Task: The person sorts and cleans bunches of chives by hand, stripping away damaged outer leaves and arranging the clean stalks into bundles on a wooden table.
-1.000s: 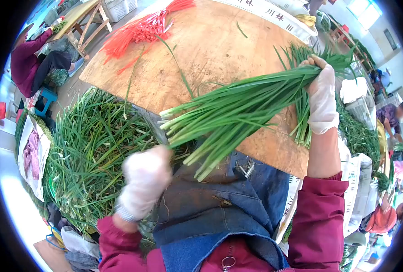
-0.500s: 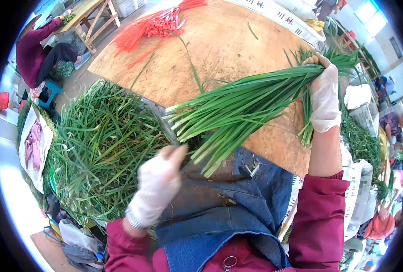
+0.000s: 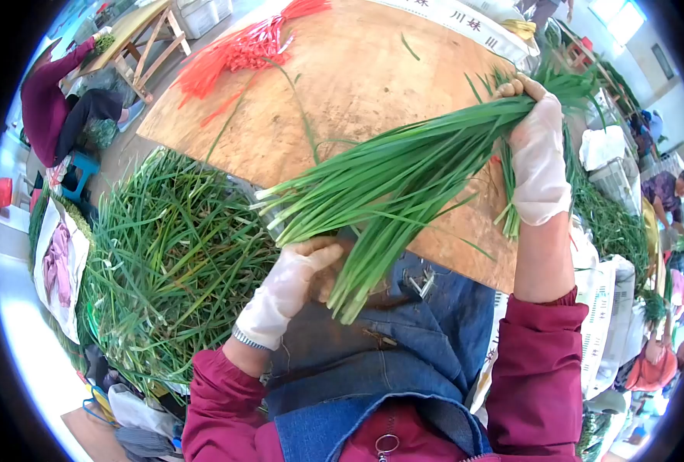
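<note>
My right hand (image 3: 538,146), in a thin white glove with bare fingertips, grips a bunch of garlic chives (image 3: 411,177) near its leafy end. The bunch slants down to the left, its pale cut ends fanned into two clusters. My left hand (image 3: 292,281), gloved the same way, is just below those ends. Its fingers are apart beside the stalks, partly in shade; I cannot tell whether they touch them. A smaller bundle of chives (image 3: 509,202) lies on the wooden board (image 3: 357,85) beside my right wrist.
Red plastic ties (image 3: 234,65) lie on the board's far left. A large heap of loose chive leaves (image 3: 180,269) is at my left. White printed sacks (image 3: 600,308) and more greens (image 3: 608,215) stand at right. A person (image 3: 49,108) sits at another table (image 3: 130,35).
My left hand has moved up and right to the cut ends, its fingers spreading. The bunch has shifted slightly left in view, and its lower cluster hangs further apart.
</note>
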A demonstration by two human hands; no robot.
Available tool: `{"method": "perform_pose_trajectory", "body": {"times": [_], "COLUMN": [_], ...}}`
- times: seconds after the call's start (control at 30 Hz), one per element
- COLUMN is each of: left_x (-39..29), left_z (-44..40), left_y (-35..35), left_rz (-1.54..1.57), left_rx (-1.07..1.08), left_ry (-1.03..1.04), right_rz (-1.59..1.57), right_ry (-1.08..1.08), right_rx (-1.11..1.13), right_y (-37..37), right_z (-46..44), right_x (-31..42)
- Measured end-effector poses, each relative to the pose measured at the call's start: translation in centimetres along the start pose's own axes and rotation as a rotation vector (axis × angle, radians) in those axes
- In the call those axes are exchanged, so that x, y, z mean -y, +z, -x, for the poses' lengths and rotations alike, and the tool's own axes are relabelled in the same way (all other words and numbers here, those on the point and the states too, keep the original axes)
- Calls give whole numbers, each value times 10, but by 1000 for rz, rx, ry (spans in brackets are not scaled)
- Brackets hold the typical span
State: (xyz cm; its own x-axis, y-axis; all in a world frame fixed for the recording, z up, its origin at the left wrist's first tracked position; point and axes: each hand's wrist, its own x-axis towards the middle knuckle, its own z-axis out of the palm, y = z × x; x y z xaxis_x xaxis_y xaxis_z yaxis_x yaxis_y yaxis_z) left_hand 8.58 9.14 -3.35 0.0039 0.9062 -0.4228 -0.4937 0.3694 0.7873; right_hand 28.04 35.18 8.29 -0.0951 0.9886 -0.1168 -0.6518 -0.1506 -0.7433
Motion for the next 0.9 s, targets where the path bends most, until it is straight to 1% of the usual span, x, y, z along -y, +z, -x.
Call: {"method": "perform_pose_trajectory", "body": {"times": [0.03, 0.07, 0.1, 0.17, 0.2, 0.27, 0.3, 0.33, 0.4, 0.5, 0.53, 0.6, 0.63, 0.67, 0.7, 0.73, 0.77, 0.83, 0.9], "left_x": [1, 6, 8, 8, 9, 5, 3, 3, 4, 14, 20, 25, 26, 26, 15, 3, -22, -31, -26], "left_z": [1, -1, -3, -5, -5, -6, -6, -10, -15, -27, -29, -15, -7, 6, 25, 43, 72, 108, 145], "left_y": [-6, -5, -5, -7, -5, 0, 1, -3, 16, 11, 5, -4, -8, -25, -35, -45, -46, -59, -112], "left_rz": [-17, -83, -115, -178, -144, -111, -94, -2, 129, -202, -140, -353, -460, -570, -626, -680, -671, -550, -833], "left_rx": [52, -13, 9, 50, 34, 56, 68, 180, 27, -4, -8, -109, -169, -184, -245, -298, -395, -693, -859], "left_ry": [-18, -3, -14, -31, -64, -39, -29, -71, -114, 299, 289, 393, 438, 453, 348, 238, 8, 37, 208], "right_rz": [-4, 5, 14, -25, -52, -78, -83, -87, -116, -186, -206, -277, -280, -285, -290, -296, -261, -191, -143], "right_ry": [3, -18, -36, 4, 13, 40, 37, 35, 68, 145, 156, 208, 196, 183, 170, 168, 146, 102, 78], "right_rx": [17, 3, -6, 34, 60, 127, 124, 122, 141, 211, 242, 293, 314, 336, 358, 306, 252, 139, 36], "right_y": [3, 6, 11, 11, 11, 5, 5, 6, 9, 16, 19, 19, 15, 10, 5, 0, -3, -10, -14], "right_z": [2, 5, 8, 9, 11, 7, 7, 9, 14, 25, 28, 27, 22, 14, 7, 2, -3, -10, -17], "right_x": [-2, -6, -8, -10, -11, -10, -11, -11, -13, -15, -14, -10, -9, -10, -10, -11, -14, -22, -28]}}
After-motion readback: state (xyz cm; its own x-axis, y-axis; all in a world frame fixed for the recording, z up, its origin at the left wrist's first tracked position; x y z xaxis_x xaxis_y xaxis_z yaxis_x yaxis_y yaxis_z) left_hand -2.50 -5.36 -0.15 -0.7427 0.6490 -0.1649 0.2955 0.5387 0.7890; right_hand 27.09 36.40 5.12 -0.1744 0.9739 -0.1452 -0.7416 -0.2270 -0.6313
